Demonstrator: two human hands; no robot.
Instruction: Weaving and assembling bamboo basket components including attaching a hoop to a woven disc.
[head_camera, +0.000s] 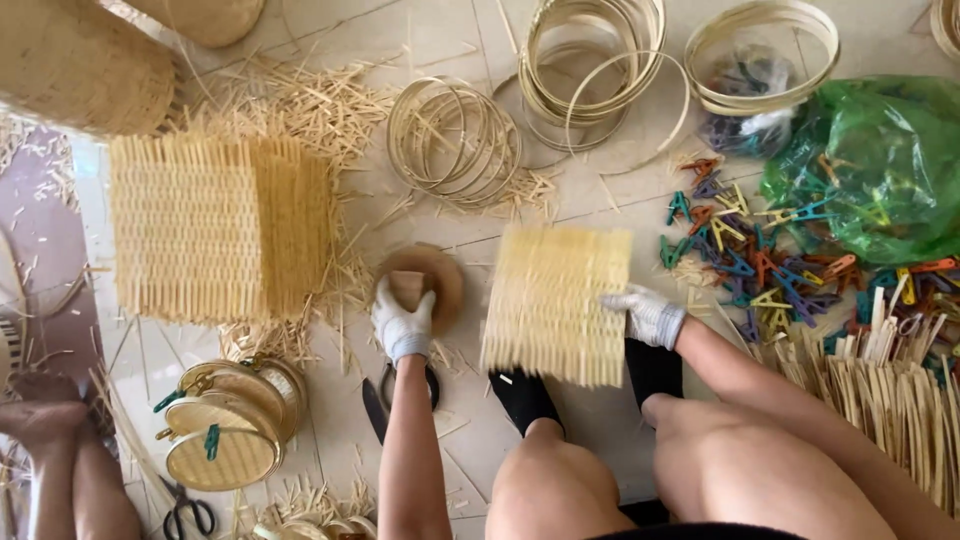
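Observation:
My left hand (402, 322), in a white glove, grips the knob handle of a round wooden block (440, 272) that rests on the tiled floor. My right hand (648, 316), also gloved, holds the right edge of a square woven bamboo mat (553, 300), which lies over my feet in black socks. The mat sits just right of the wooden block. My bare knees fill the lower middle of the view.
A stack of woven mats (205, 228) lies at left among loose straw. Bamboo hoops (455, 140) lie at the top. Coloured clothespins (745, 250) and a green plastic bag (875, 165) sit at right, bamboo strips (890, 385) below. Finished round baskets (225, 425), scissors (188, 515), another person's foot (45, 420) at lower left.

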